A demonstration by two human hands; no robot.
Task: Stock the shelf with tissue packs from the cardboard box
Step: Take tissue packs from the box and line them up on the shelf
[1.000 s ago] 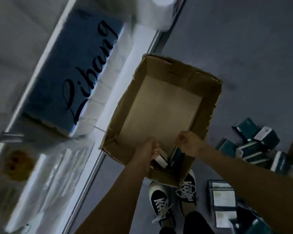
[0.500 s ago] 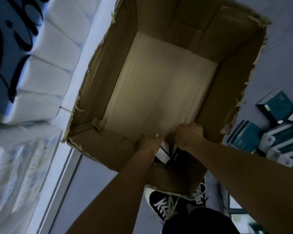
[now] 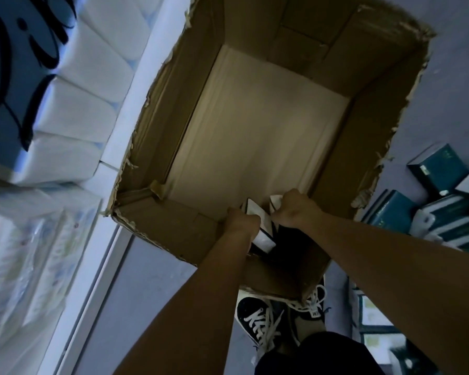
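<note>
Seen from the head camera, both of a person's hands reach into the near end of an open cardboard box (image 3: 255, 125) on the floor (image 3: 458, 63). The left hand (image 3: 240, 220) has its fingers curled around a tissue pack (image 3: 260, 228), which sticks out past the knuckles toward the box's near wall. The right hand (image 3: 293, 208) grips a second tissue pack (image 3: 276, 201) just beside the first, only a white corner showing above the fingers. Both packs sit at the near edge of the box, against its front wall, and the two hands almost touch. The first pack is white with a dark edge line; its far side is hidden in shadow. The box has torn, ragged rims and a pale bare bottom. To its right, dark teal tissue packs (image 3: 439, 169) lie heaped on the floor. To its left runs a white shelf edge (image 3: 136, 85) carrying white wrapped tissue bundles (image 3: 87, 85). Black laced sneakers (image 3: 257, 320) stand below the box.
</note>
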